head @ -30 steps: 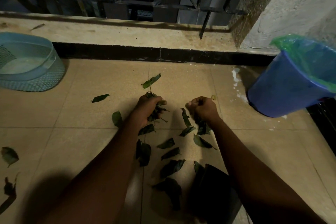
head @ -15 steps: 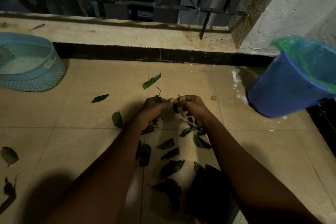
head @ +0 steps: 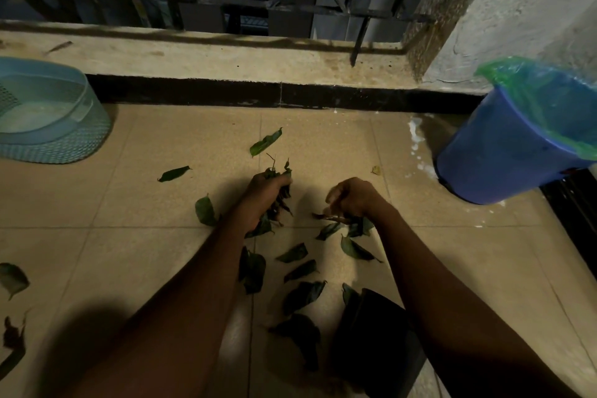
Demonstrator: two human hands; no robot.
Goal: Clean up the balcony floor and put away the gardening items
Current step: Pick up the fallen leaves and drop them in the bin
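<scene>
Dark green leaves (head: 300, 268) lie scattered over the tan tiled balcony floor (head: 129, 236). My left hand (head: 265, 194) is shut on a bunch of leaves and twigs, which poke out above and below the fist. To its right, low over the tiles, my right hand (head: 355, 199) is closed around a few leaves and a thin twig. Single leaves lie farther out, one (head: 265, 141) beyond my left hand and one (head: 173, 173) to its left.
A blue bin (head: 504, 158) lined with a green bag stands at the right by the wall. At the left stands a light blue mesh basket (head: 55, 139). A raised ledge (head: 206, 58) with a metal railing closes the far side. A dark object (head: 378, 342) lies near my right forearm.
My hands met in the middle half a second ago and have since parted. The right hand has moved back to the right, down onto the leaves on the floor.
</scene>
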